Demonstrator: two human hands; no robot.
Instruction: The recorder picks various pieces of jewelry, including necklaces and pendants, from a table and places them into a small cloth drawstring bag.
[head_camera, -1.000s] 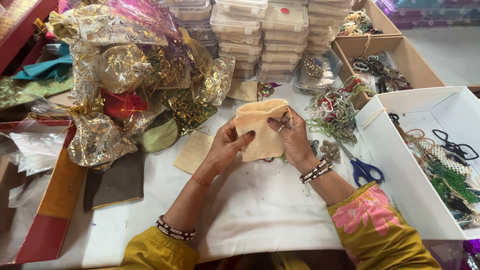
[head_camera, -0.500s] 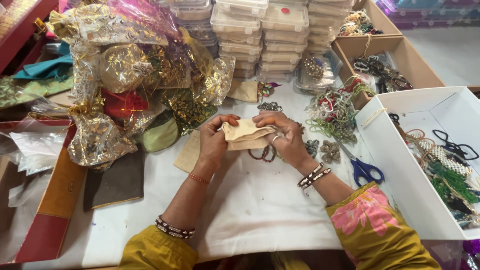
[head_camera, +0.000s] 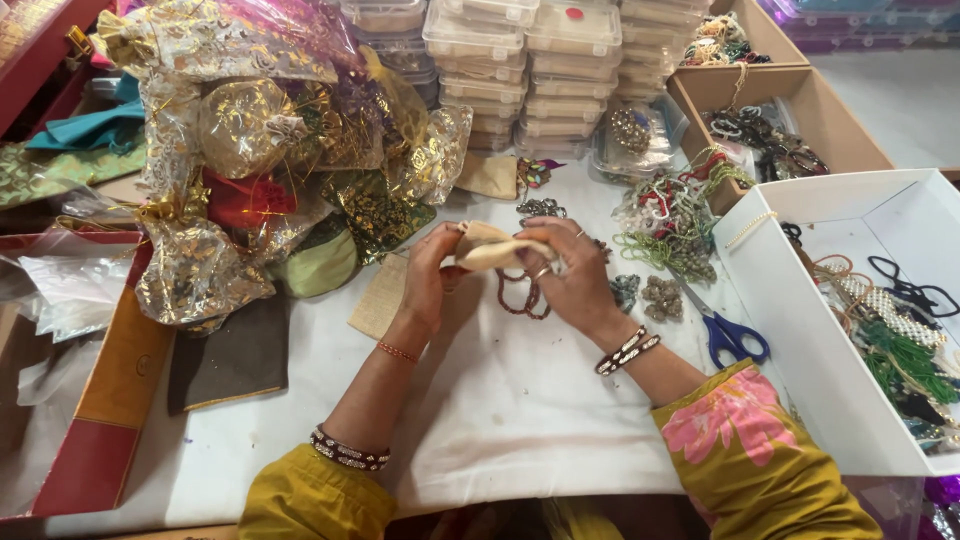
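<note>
Both hands up | left hand (head_camera: 432, 268) and right hand (head_camera: 568, 275) pinch the beige cloth pouch (head_camera: 492, 246) | brown bead string (head_camera: 522, 296) dangles below | step, as I judge it: loading the beads | next calls for holding the mouth wide.

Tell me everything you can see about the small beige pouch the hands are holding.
The pouch is a small bag of plain beige cloth, soft and crumpled, bunched into a roughly horizontal fold. It is held above the white table, between the left hand at its left end and the right hand over its right end, both sets of fingers pinching it. A reddish-brown bead string hangs in a loop just below it; whether the string's end is inside the pouch cannot be seen. No print or trim shows.
</note>
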